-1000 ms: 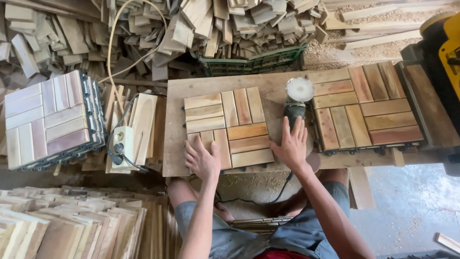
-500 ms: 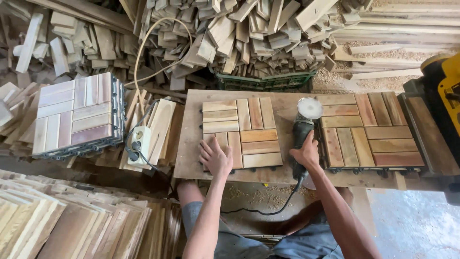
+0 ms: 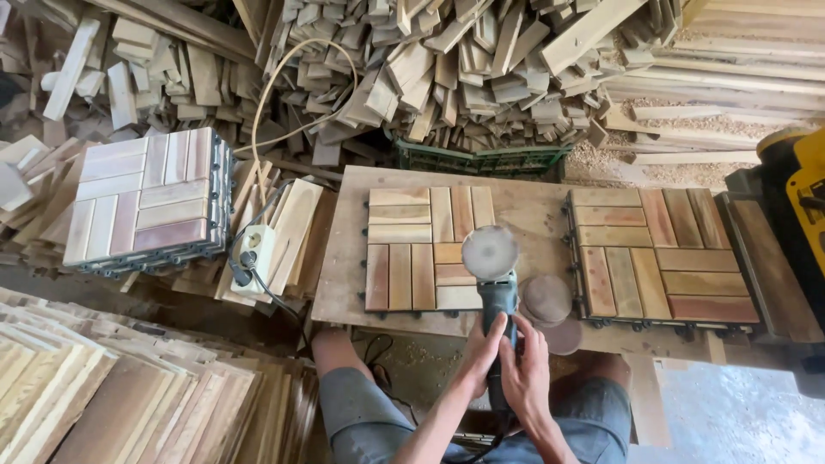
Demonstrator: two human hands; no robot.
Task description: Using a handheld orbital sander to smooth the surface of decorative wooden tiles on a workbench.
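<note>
We hold the angle grinder [image 3: 495,301] in both hands. Our left hand [image 3: 483,354] wraps the dark body from its left side, fingers curled closed on it, and our right hand [image 3: 526,371] clasps the same body just beside it, lower on the handle. Neither hand is free; both are clenched on the tool. The grinder's round sanding disc [image 3: 490,252] lies over the right edge of the wooden slat tile [image 3: 412,249] on the workbench [image 3: 524,206]; we cannot tell whether the disc touches the wood.

Just right of the grinder, two loose round discs [image 3: 547,299] lie on the bench. Beyond them a second slat tile [image 3: 657,253] tops a short stack at the bench's right end.

To the left, off the bench, a taller stack of tiles [image 3: 146,198] sits on scrap wood, with a pale power strip [image 3: 253,253] between it and the bench. A green crate [image 3: 481,160] stands behind the bench under a heap of offcuts [image 3: 447,69]. A yellow machine [image 3: 803,185] shows at the right edge.
</note>
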